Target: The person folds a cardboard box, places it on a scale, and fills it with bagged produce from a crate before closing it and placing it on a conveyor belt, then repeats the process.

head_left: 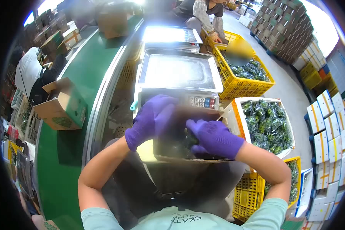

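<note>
My left hand (152,119), in a purple glove, is at the left side of an open cardboard box (180,156) in front of me; its fingertips are blurred. My right hand (214,137), also gloved in purple, reaches into the right part of the box, fingers bent over something dark that I cannot make out. Just beyond the box stands a scale with a keypad (203,101) and a bare metal tray (180,72). To the right, a white foam box (239,115) holds bagged leafy greens (267,124).
A green conveyor (57,165) runs along the left, carrying an open carton (67,107). Yellow crates (237,90) stand ahead right and lower right (249,195). A person's hand (215,37) rests at a far crate; another person (28,71) is beyond the conveyor.
</note>
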`<state>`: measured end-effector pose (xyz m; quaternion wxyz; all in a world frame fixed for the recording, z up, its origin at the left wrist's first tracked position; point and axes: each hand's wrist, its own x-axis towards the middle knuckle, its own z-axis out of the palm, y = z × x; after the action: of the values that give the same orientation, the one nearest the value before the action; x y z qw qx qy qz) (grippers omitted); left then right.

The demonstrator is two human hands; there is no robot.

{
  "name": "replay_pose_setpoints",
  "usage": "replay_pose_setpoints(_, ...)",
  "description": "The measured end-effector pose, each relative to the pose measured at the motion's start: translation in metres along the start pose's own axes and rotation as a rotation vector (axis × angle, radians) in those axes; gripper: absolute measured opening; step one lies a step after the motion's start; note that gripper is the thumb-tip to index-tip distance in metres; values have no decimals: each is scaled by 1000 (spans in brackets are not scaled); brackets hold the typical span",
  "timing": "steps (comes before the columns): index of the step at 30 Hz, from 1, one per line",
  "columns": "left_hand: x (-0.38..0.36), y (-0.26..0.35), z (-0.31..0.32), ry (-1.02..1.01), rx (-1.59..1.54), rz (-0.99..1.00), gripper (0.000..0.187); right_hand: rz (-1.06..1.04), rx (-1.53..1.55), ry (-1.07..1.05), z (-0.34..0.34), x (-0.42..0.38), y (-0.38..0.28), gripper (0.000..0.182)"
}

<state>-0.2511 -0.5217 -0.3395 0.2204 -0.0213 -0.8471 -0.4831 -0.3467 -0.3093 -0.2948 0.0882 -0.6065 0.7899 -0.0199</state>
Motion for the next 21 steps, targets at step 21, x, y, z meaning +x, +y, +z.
replay_pose_setpoints(21, 6, 48, 34, -1161, 637, 114, 31, -1, -2, -54, 3, -1, 7, 44)
